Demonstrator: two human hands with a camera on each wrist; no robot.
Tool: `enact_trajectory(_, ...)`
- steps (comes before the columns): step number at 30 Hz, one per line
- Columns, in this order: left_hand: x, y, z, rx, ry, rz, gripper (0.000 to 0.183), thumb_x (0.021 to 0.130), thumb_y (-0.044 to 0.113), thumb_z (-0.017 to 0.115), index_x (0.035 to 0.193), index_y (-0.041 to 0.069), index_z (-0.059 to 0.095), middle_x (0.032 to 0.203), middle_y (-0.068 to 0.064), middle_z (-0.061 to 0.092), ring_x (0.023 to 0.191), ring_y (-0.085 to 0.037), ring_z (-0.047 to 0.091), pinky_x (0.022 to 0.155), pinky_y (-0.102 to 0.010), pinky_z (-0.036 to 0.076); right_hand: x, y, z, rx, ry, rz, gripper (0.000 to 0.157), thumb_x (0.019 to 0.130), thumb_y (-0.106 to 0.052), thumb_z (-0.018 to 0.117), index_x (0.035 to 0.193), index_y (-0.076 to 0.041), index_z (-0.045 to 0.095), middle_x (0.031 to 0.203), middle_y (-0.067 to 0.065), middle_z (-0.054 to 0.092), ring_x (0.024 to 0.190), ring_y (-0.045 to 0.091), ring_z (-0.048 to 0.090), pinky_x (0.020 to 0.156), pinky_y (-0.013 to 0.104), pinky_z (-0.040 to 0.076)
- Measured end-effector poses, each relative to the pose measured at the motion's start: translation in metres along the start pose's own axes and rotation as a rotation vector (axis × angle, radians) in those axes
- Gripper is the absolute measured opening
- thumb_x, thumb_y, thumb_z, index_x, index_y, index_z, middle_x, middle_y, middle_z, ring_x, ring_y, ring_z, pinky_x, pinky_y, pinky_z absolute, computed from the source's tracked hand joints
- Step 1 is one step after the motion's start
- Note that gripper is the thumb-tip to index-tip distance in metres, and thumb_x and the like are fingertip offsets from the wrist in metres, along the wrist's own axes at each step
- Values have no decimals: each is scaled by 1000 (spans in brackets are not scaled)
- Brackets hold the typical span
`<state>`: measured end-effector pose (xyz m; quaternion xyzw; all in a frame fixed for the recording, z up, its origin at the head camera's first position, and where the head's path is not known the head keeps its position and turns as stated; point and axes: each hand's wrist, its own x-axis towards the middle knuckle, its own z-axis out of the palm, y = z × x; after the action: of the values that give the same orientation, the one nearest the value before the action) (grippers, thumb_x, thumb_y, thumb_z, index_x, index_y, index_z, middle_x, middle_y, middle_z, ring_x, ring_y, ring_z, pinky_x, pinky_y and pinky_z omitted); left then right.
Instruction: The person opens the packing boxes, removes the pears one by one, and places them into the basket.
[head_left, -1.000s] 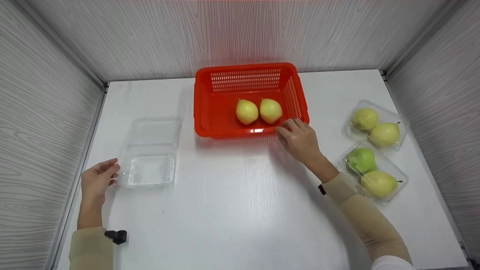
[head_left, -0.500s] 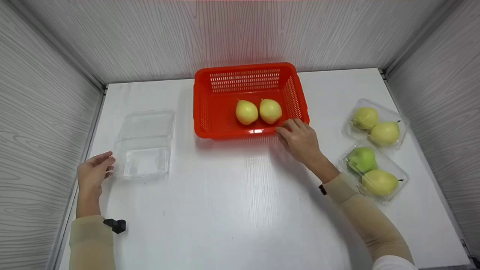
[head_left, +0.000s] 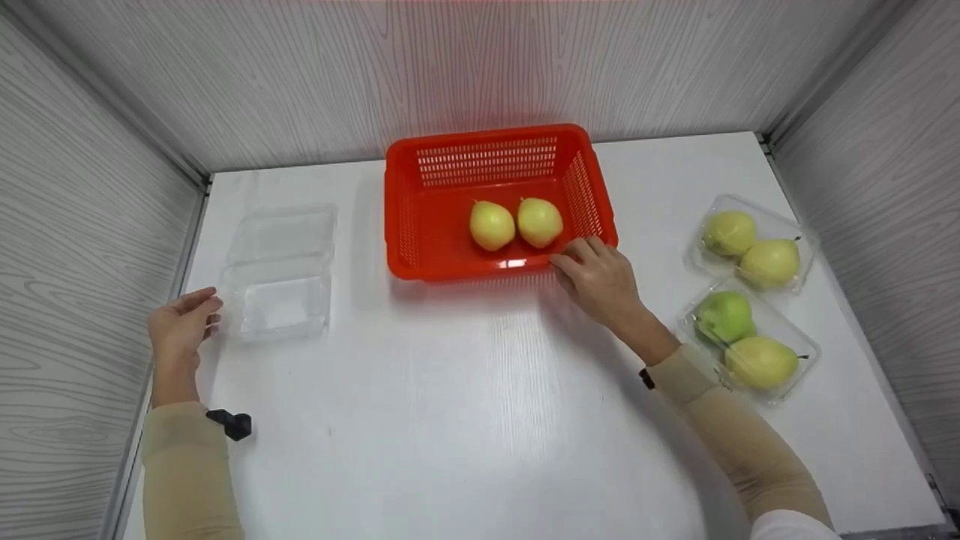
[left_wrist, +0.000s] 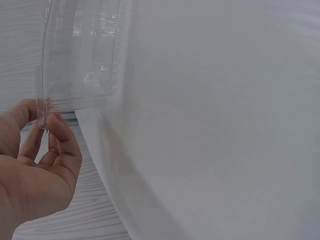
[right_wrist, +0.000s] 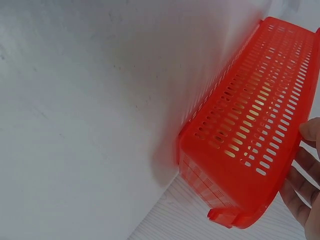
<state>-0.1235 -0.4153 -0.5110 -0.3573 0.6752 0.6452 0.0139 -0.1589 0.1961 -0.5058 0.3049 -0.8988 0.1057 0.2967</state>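
At the left of the head view lies an opened clear plastic clamshell box [head_left: 279, 306], its lid folded back towards the far wall. My left hand [head_left: 180, 326] pinches the box's near left edge between thumb and fingers, as the left wrist view shows. In the middle back stands a red plastic basket [head_left: 442, 214] with slotted walls. Two yellow pears, a left one [head_left: 492, 226] and a right one [head_left: 540, 223], sit side by side in it. My right hand [head_left: 600, 289] grips the basket's front rim near its right corner, thumb on one side and fingers on the other.
On the right of the white table [head_left: 465, 420] lie two clear boxes. The farther box [head_left: 772, 217] holds two yellow pears; the nearer box [head_left: 796, 341] holds a green pear [head_left: 724, 316] and a yellow pear [head_left: 761, 362]. Wood-grain panels [head_left: 480, 67] enclose the back and sides.
My left hand has slid the opened clamshell box away from me and a little to the left. My right hand stays on the basket rim, and the basket has barely moved.
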Motion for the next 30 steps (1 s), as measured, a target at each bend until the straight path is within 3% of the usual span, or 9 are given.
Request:
enact_trajectory(6, 5, 6, -1, 16, 13, 0, 14, 98, 10, 72, 93, 23, 75, 85, 13, 70, 75, -7, 63, 62, -15, 56, -1, -2, 0, 1, 0, -12, 13, 94, -15, 80, 106, -11, 82, 95, 9, 72, 85, 28, 65, 69, 38, 61)
enact_trajectory(16, 9, 10, -2, -38, 10, 27, 16, 96, 6, 74, 90, 22, 74, 83, 11, 71, 70, -7, 65, 60, -15, 57, 1, -2, 1, 0, 35, -22, 8, 96, -12, 76, 102, -11, 82, 92, 9, 72, 84, 29, 66, 67, 39, 62)
enact_trajectory(22, 6, 13, 0, -33, 73, 26, 13, 96, 12, 75, 108, 16, 71, 87, 11, 67, 71, -7, 65, 59, -15, 57, 1, -2, 1, 12, 26, -21, 9, 96, -14, 77, 103, -11, 82, 92, 10, 72, 83, 30, 66, 68, 40, 63)
enact_trajectory(26, -3, 18, 6, 105, 144, 108, 19, 99, 19, 71, 118, 17, 71, 96, 14, 61, 86, -2, 58, 68, -9, 53, 1, -1, 0, 10, 18, -12, 10, 97, -15, 76, 104, -10, 82, 93, 10, 73, 84, 30, 66, 69, 40, 63)
enact_trajectory(30, -15, 23, 16, 237, 202, 254, 20, 101, 23, 68, 120, 19, 73, 98, 19, 58, 95, 2, 53, 82, -9, 48, 2, 0, -1, 4, 18, -10, 10, 97, -15, 77, 103, -10, 82, 94, 10, 73, 84, 30, 67, 69, 40, 63)
